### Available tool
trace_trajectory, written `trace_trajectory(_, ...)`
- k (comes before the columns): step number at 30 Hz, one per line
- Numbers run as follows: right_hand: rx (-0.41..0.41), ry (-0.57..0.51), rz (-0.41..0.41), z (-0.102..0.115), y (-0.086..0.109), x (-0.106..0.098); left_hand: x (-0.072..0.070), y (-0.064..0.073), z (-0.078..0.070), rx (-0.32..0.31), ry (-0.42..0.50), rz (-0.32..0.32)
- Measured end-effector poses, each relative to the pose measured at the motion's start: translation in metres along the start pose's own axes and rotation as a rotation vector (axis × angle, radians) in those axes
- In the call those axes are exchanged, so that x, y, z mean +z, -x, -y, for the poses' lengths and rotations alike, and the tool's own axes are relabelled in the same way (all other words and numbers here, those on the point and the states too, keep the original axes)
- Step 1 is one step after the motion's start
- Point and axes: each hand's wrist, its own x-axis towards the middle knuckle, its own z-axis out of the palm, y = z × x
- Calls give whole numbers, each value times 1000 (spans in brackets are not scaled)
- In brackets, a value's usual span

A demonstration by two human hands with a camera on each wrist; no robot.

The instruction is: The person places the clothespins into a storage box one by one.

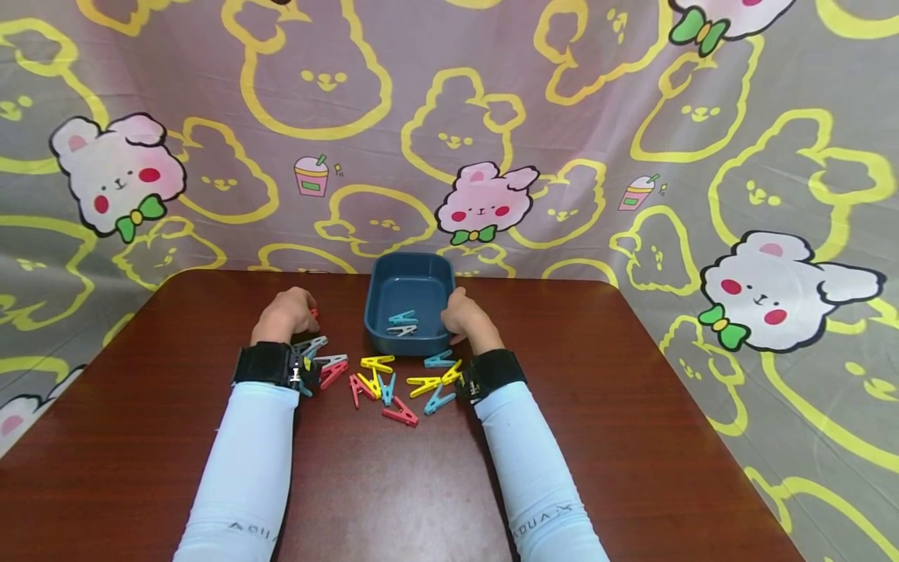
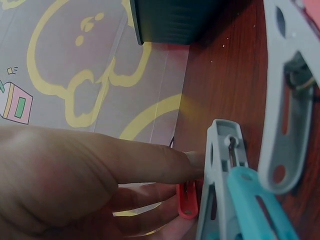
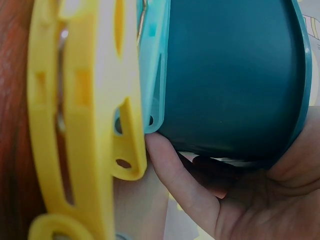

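My left hand (image 1: pixel 286 314) is left of the dark blue bin (image 1: pixel 407 344), its fingers curled around a red clothespin (image 2: pixel 187 201). Only the clothespin's end shows in the left wrist view; fingers cover the rest. Close by are a grey clothespin (image 2: pixel 219 165) and a light blue clothespin (image 2: pixel 260 205). At the bin's right side, my right hand (image 1: pixel 467 315) grips the wall near the front corner. One finger reaches low along the bin beside a light blue clothespin (image 3: pixel 155 75). Inside the bin lie a blue clothespin (image 1: pixel 403 318) and a grey clothespin (image 1: pixel 403 331).
Several yellow, red and blue clothespins lie scattered in front of the bin, among them a yellow clothespin (image 1: pixel 377 364) and a red clothespin (image 1: pixel 401 412). The brown table (image 1: pixel 393 484) ends at the back against a patterned cloth (image 1: pixel 393 156).
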Motion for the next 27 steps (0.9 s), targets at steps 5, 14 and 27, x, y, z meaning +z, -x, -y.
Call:
trace_trajectory(5, -4, -6, -5, 1, 1, 0, 0, -2, 2, -3, -4, -4)
trace_trajectory(14, 4, 4, -1, 1, 1, -1, -1, -2, 2, 5, 6, -13)
trace_trajectory(27, 9, 14, 3, 2, 0, -2, -10, 4, -21, 126, 56, -124)
